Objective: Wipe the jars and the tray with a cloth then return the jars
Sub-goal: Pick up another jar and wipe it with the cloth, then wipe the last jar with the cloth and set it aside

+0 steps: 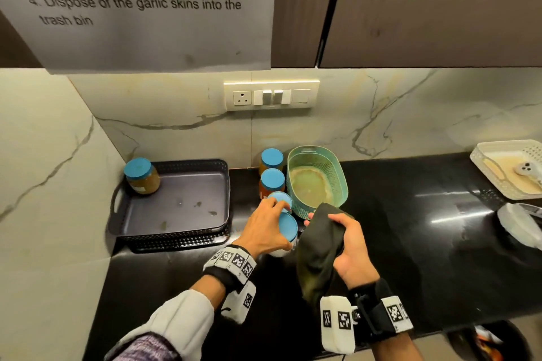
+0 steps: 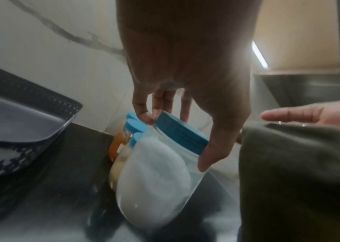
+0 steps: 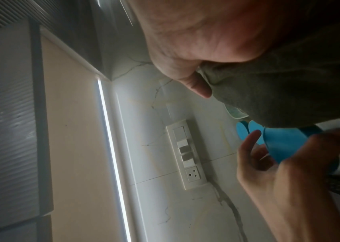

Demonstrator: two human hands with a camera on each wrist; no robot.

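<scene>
1. Left hand [image 1: 265, 230] grips the blue lid of a clear jar of white granules [image 2: 156, 176], thumb on one side of the lid and fingertips on the other; the jar hangs tilted, its base apparently clear of the black countertop [image 1: 410, 237].
2. Right hand [image 1: 350, 249] holds a dark green cloth [image 1: 318, 252], fingers curled round its bunched upper part; the cloth hangs just beside the held jar.
3. Black perforated tray [image 1: 176, 233] sits at the left in the corner of the marble walls; one blue-lidded jar of brown paste [image 1: 142, 176] stands in its far-left corner, and the remaining tray floor is bare, with a few smudges.
4. Three more blue-lidded jars [image 1: 272, 180] stand in a row between the tray's right edge and a green basket [image 1: 340, 182], leaving a narrow lane.
5. To the right, open countertop runs to a white basket [image 1: 481, 161] at the far edge.
6. Dark wall cabinets [image 1: 425, 9] overhang; a switch panel [image 1: 271, 95] is set in the backsplash.
</scene>
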